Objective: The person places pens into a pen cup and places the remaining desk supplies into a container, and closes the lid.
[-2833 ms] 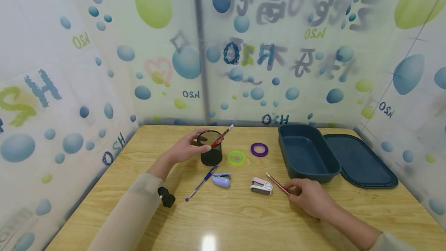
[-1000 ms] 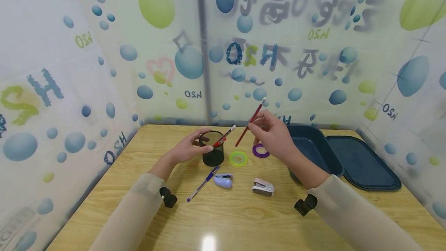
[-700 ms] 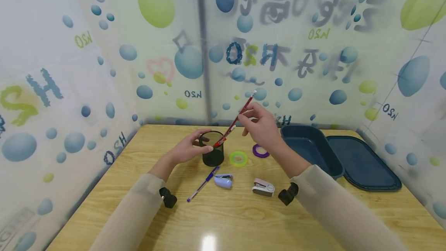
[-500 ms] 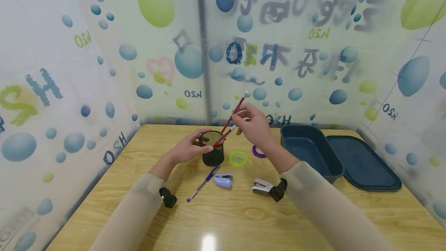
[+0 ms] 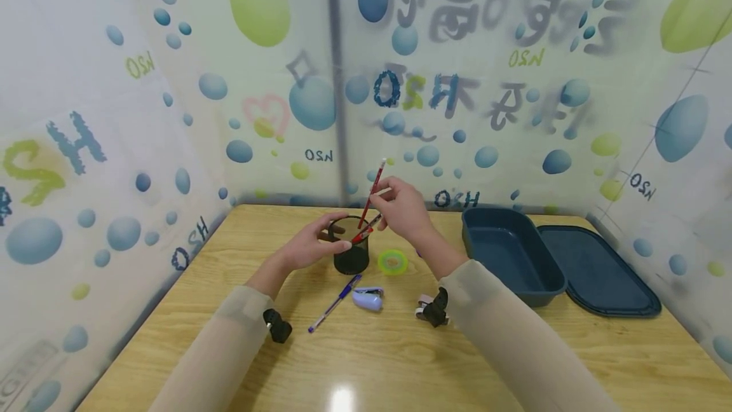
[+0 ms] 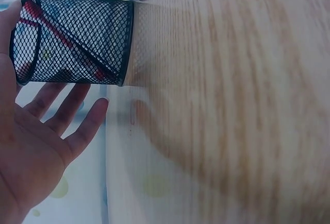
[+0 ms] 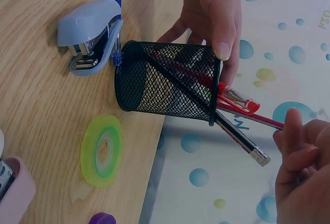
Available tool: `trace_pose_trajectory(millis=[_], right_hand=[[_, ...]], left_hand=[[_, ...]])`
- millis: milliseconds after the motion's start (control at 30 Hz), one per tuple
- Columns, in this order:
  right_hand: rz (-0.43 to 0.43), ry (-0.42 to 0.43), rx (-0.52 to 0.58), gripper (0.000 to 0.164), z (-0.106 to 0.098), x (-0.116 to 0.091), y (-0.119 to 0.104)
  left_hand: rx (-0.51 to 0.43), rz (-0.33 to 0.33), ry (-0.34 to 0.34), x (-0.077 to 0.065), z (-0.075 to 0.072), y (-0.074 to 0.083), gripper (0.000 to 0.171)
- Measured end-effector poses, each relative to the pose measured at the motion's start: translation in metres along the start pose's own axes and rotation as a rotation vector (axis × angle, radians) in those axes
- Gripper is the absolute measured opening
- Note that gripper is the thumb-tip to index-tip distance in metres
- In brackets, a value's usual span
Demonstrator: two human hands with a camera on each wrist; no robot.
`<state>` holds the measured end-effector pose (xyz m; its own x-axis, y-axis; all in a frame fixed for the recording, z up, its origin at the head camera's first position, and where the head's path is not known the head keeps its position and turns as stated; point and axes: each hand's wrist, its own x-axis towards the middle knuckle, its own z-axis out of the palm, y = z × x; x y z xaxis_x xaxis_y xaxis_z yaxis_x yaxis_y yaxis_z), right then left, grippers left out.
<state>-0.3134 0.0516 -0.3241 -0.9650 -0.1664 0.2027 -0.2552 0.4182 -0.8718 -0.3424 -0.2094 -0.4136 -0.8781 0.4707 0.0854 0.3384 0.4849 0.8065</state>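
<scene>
My left hand (image 5: pixel 309 243) holds the black mesh pen cup (image 5: pixel 351 262) at its rim, thumb on the near side; the cup stands upright on the table. In the left wrist view several fingers extend beside the mesh. A red pencil (image 5: pixel 377 177) is pinched between the thumb and fingers of my right hand (image 5: pixel 403 208), its lower end inside the cup. Leaning in the cup are a red pen (image 7: pixel 237 98) and a dark striped pencil with a white eraser (image 7: pixel 242 137). The right hand covers part of the striped pencil in the head view.
Near the cup lie a blue pen (image 5: pixel 334 304), a lilac stapler (image 5: pixel 368 299) and a green tape roll (image 5: pixel 393 262). My right wrist camera partly hides a pink stapler (image 5: pixel 422 311). A purple tape roll (image 7: pixel 102 219) is mostly hidden. At right are a dark blue bin (image 5: pixel 509 253) and lid (image 5: pixel 606 272).
My right hand picked up the red pencil from the table, carried it left over the purple tape, and lowered its end into the cup. The left hand stayed on the cup.
</scene>
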Motion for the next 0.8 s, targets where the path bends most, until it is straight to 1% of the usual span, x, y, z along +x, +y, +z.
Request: trace_pose_trajectory(millis=[167, 367, 600, 800], right_hand=[[0.044, 0.010, -0.057, 0.019, 0.003, -0.001, -0.001], [0.066, 0.016, -0.097, 0.021, 0.003, -0.002, -0.002], [0.051, 0.025, -0.109, 0.024, -0.006, -0.006, -0.001], [0.033, 0.037, -0.108, 0.025, -0.019, -0.013, 0.004]], left_hand=[[-0.005, 0.007, -0.002, -0.001, 0.000, 0.000, 0.075], [-0.003, 0.006, -0.001, -0.002, 0.000, 0.000, 0.076], [-0.010, -0.005, 0.006, -0.001, 0.001, 0.001, 0.078], [0.003, -0.010, 0.011, -0.002, 0.001, 0.001, 0.080]])
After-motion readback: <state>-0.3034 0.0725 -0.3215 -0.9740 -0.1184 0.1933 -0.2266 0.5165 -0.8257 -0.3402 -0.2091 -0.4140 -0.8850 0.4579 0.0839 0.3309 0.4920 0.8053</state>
